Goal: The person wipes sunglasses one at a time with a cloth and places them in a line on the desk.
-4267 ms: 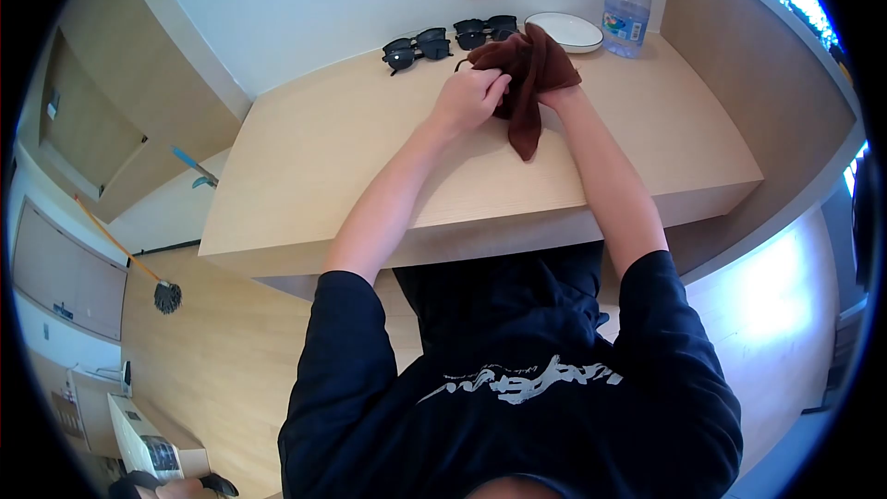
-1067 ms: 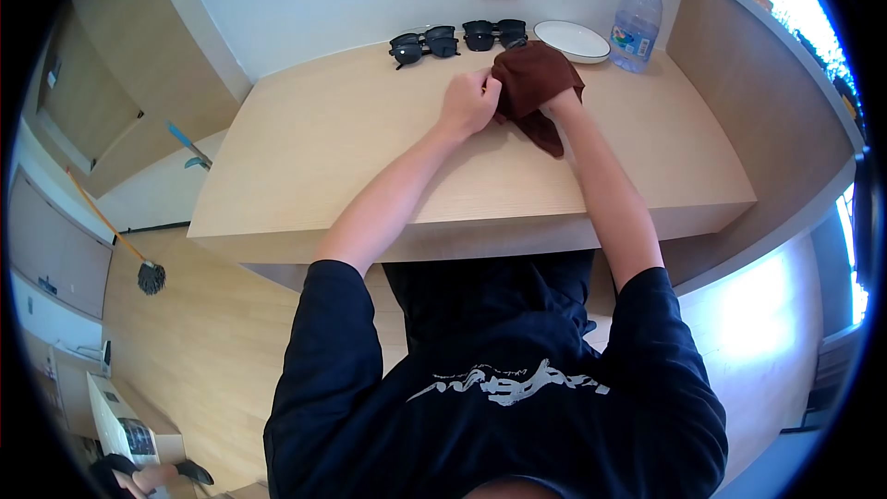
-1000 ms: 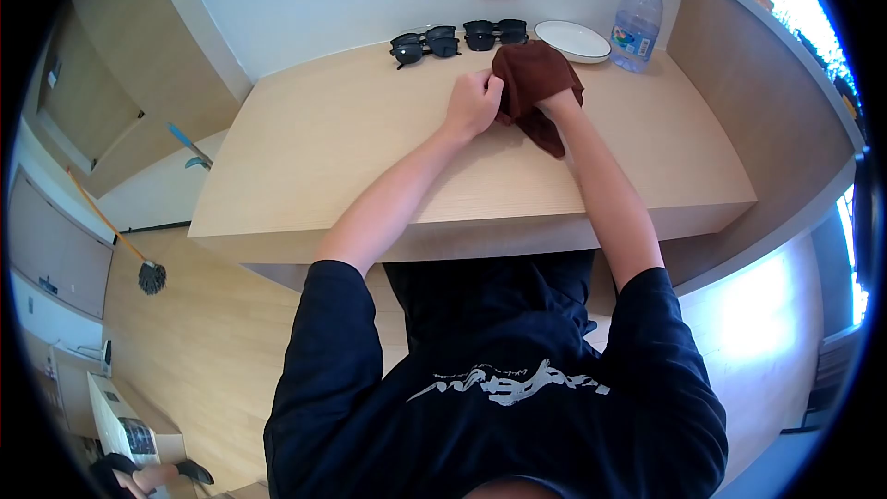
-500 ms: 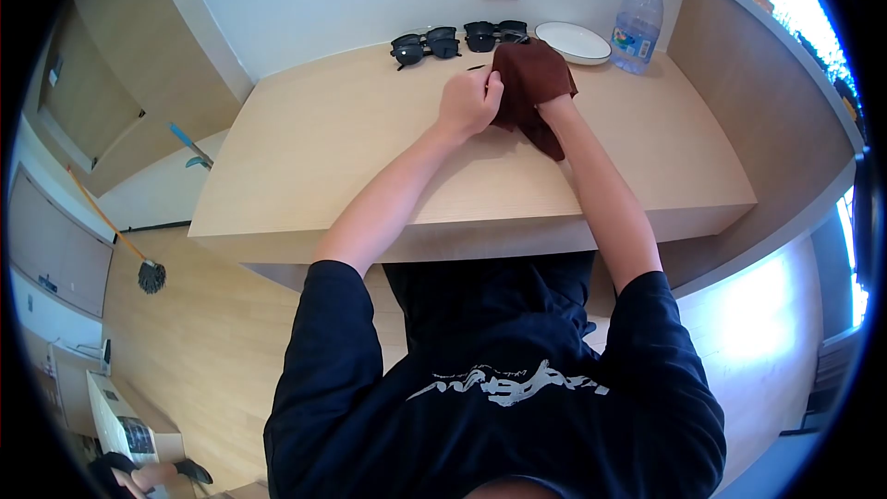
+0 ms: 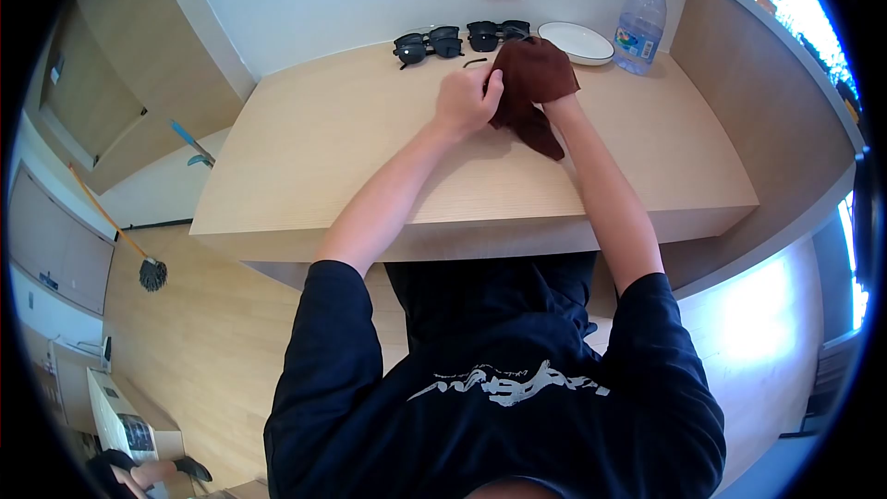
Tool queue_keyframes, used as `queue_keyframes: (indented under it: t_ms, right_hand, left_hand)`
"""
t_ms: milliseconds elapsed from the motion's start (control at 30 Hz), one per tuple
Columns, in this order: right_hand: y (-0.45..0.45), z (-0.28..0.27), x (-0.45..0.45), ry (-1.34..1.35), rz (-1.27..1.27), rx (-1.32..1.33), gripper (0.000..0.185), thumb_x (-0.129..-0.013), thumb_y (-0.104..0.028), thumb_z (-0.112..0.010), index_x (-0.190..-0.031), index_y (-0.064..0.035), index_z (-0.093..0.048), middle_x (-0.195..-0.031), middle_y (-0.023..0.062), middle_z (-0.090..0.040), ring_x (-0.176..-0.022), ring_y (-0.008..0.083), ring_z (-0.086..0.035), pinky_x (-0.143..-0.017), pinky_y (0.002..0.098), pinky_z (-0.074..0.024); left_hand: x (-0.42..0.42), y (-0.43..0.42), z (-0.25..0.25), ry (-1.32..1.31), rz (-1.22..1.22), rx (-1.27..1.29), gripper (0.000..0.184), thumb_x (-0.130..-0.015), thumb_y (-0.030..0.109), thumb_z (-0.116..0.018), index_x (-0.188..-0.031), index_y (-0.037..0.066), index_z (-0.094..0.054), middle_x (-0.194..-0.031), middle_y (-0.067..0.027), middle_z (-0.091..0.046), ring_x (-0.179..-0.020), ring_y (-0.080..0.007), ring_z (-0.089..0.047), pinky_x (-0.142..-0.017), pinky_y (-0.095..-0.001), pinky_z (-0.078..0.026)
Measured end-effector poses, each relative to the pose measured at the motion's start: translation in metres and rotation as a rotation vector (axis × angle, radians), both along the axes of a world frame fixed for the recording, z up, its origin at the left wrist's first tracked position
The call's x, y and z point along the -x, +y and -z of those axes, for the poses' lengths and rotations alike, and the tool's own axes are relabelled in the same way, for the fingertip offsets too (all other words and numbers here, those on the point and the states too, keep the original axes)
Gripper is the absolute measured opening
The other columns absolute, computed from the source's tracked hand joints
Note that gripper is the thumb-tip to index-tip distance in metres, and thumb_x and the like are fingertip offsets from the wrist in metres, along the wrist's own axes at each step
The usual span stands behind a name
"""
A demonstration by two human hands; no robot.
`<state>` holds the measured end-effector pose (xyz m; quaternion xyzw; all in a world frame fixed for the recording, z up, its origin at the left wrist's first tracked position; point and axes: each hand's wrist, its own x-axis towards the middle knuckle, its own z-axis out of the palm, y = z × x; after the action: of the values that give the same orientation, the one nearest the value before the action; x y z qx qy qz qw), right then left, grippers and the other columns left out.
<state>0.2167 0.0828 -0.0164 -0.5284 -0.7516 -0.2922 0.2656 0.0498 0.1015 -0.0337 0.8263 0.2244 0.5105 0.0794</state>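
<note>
Poking farther out than half a second ago, dark glasses [image 5: 475,62] sit mostly hidden in the curled left hand [image 5: 467,102]. Brown cloth [image 5: 536,72] hides the right hand's [image 5: 557,104] fingers, grip untellable, towards the desk's [image 5: 323,148] back edge.

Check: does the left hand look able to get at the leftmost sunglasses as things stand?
Likely yes: only bare tabletop shows between the left hand and the leftmost sunglasses. But the fingers look closed at the brown cloth, so they'd probably need freeing first.
</note>
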Motion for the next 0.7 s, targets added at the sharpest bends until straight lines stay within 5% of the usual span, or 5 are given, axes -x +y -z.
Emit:
queue_keyframes:
  t_ms: [100,233,467,533,700]
  right_hand:
    - [0.012,0.016,-0.005,0.496,-0.005,-0.099,0.024,-0.080,-0.019,-0.058,-0.101,-0.0070,-0.062,-0.093,0.0129,-0.065,-0.089,0.0288,-0.062,-0.077,0.0352,-0.0505]
    - [-0.001,0.015,-0.005,0.936,-0.381,0.053,0.028,-0.089,-0.026,-0.051,-0.108,-0.0063,-0.059,-0.098,0.0167,-0.064,-0.095,0.0331,-0.061,-0.079,0.0382,-0.0500]
    - [0.006,-0.003,0.012,0.422,-0.012,0.205,0.028,-0.089,-0.029,-0.049,-0.101,-0.0066,-0.061,-0.100,0.0154,-0.065,-0.096,0.0335,-0.062,-0.078,0.0390,-0.0507]
    - [-0.016,-0.023,0.017,-0.085,0.208,0.279,0.025,-0.088,-0.026,-0.050,-0.099,-0.0062,-0.060,-0.097,0.0146,-0.065,-0.093,0.0331,-0.062,-0.077,0.0393,-0.0513]
    - [0.014,0.009,-0.006,0.148,0.111,-0.041,0.036,-0.073,-0.020,-0.062,-0.103,-0.0006,-0.061,-0.106,0.0214,-0.061,-0.094,0.0309,-0.062,-0.076,0.0380,-0.0521]
  left_hand:
    - [-0.008,-0.001,0.005,-0.111,0.140,0.189,0.038,-0.094,0.025,-0.044,-0.075,-0.004,-0.058,-0.052,-0.0141,-0.051,-0.051,-0.0204,-0.055,-0.051,-0.0363,-0.042]
    - [-0.007,0.000,0.004,-0.151,0.105,0.361,0.038,-0.092,0.026,-0.046,-0.073,-0.002,-0.062,-0.056,-0.0159,-0.057,-0.051,-0.0260,-0.060,-0.053,-0.0396,-0.045]
    - [-0.003,0.017,0.013,-0.229,0.076,0.210,0.040,-0.093,0.026,-0.045,-0.069,-0.005,-0.056,-0.053,-0.0133,-0.053,-0.051,-0.0218,-0.055,-0.051,-0.0375,-0.041]
    - [-0.007,0.016,0.016,-0.177,0.056,0.095,0.040,-0.093,0.025,-0.045,-0.069,-0.005,-0.054,-0.053,-0.0132,-0.053,-0.051,-0.0217,-0.054,-0.051,-0.0374,-0.040]
    - [-0.017,0.021,0.022,-0.291,0.178,0.400,0.039,-0.092,0.024,-0.045,-0.072,-0.008,-0.056,-0.055,-0.0157,-0.054,-0.053,-0.0175,-0.053,-0.054,-0.0361,-0.041]
